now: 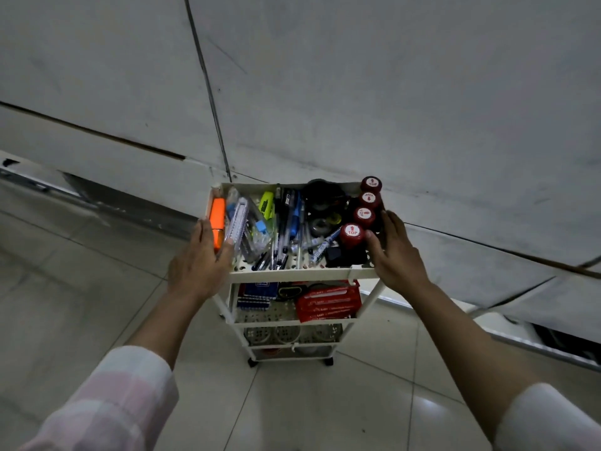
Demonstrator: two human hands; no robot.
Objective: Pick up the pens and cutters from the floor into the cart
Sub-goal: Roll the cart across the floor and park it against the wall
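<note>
A white tiered cart (302, 274) stands on the tiled floor in front of me. Its top tray holds several pens (286, 222), an orange cutter (217, 219) at the left edge, a yellow highlighter (266, 205) and a clear pack (240, 219). My left hand (198, 258) rests on the tray's left side, fingers touching the orange cutter and the rim. My right hand (395, 252) is on the tray's right side, fingers against the red-capped bottles (362, 216). Whether either hand grips the rim is unclear. No pens or cutters show on the floor.
Black tape rolls (320, 206) lie at the tray's back. The second shelf holds red packs (328, 304) and a blue box (257, 294). Lower shelves are mostly hidden. A grey wall (325, 76) rises right behind the cart, with a skirting strip (97, 196) at left.
</note>
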